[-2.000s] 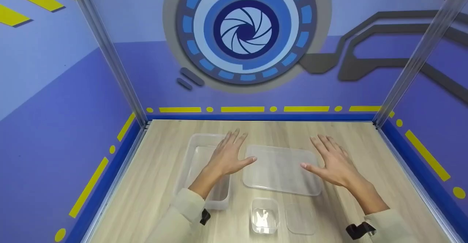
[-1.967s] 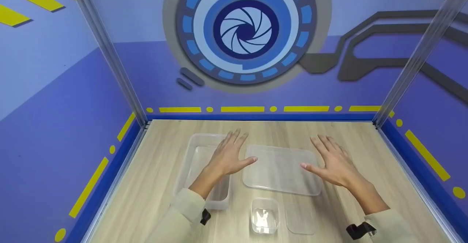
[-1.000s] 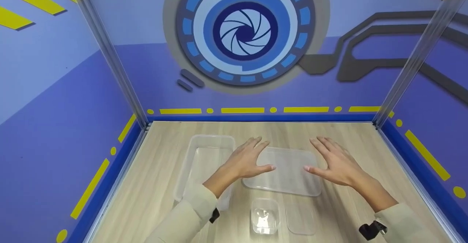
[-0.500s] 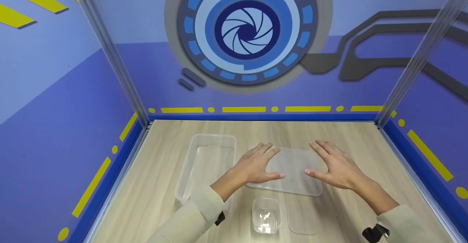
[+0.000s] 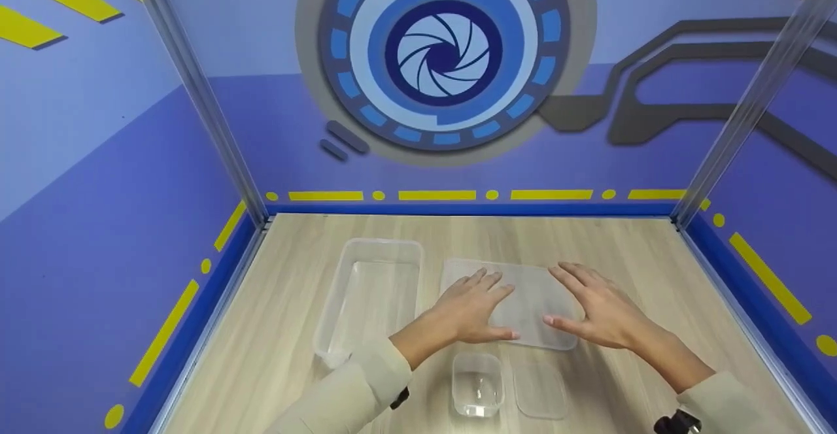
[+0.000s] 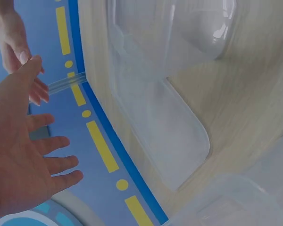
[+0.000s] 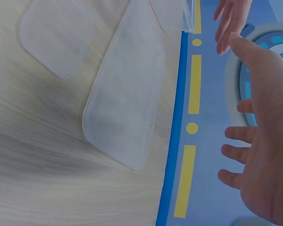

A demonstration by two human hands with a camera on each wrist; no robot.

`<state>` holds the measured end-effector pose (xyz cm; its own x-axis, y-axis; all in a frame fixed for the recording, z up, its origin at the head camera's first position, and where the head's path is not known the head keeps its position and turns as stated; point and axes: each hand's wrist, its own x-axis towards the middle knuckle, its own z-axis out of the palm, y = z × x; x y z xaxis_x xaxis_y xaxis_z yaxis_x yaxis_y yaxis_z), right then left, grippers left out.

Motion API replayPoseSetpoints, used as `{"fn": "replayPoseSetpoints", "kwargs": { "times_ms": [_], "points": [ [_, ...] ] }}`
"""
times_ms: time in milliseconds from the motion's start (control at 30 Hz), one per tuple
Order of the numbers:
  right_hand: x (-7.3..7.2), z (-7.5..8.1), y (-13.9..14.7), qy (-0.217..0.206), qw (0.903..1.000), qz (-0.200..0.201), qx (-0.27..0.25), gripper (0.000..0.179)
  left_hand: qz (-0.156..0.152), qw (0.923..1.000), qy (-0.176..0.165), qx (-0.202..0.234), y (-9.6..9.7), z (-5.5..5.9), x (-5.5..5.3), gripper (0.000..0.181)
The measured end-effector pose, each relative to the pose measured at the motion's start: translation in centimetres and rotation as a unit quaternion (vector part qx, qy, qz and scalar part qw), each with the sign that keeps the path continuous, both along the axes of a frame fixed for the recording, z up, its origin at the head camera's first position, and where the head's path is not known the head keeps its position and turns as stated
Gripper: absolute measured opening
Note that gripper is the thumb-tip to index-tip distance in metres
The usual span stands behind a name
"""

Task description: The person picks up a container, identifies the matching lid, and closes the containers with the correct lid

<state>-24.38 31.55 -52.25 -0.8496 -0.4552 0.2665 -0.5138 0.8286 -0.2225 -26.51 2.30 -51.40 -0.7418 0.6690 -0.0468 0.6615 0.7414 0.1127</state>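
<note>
My left hand (image 5: 472,308) hovers over the left part of a large clear plastic lid (image 5: 533,293), fingers spread and holding nothing. Over that lid's right edge is my right hand (image 5: 601,306), its fingers straight and thumb pointing inward. Both wrist views show the palms raised above the table, facing each other. To the left lies a large clear rectangular container (image 5: 327,319), partly covered by the left sleeve. A small clear square container (image 5: 478,385) stands nearer me, with its small square lid (image 5: 541,391) flat beside it on the right.
A light wood tabletop (image 5: 274,290) carries everything. Blue and purple printed panels (image 5: 523,166) close off the back and sides, with metal posts (image 5: 203,94) at the far corners.
My left hand has moved right and toward me, from over the large container to over the large lid. The right hand has come slightly nearer to me. The containers and lids stay put.
</note>
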Motion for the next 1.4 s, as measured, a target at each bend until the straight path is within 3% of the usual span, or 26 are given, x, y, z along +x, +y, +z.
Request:
{"fn": "replayPoseSetpoints", "kwargs": {
  "times_ms": [233, 500, 733, 1133, 1400],
  "points": [
    [0.4, -0.5, -0.1, -0.006, 0.9998, 0.018, -0.008, 0.089, -0.012, 0.9997, 0.0, -0.02, 0.6, -0.9, 0.9, 0.086],
    [0.9, -0.9, 0.0, -0.017, 0.9993, 0.03, -0.014, 0.09, -0.042, 0.9977, 0.024, -0.048, 1.2, -1.6, 1.7, 0.085],
    [1.1, -1.3, -0.3, -0.036, 0.9979, 0.046, -0.026, 0.092, -0.058, 0.9969, 0.015, -0.052, 1.5, -2.2, 2.1, 0.093],
    [1.3, -2.1, -0.8, -0.068, 0.9948, 0.075, 0.012, 0.08, -0.068, 0.9956, 0.012, -0.063, 2.0, -3.7, 3.4, 0.093],
    [2.1, -3.3, -0.8, -0.066, 0.9922, 0.102, 0.028, 0.075, -0.076, 0.9936, 0.004, -0.083, 3.0, -4.8, 4.0, 0.091]
  ]
}}
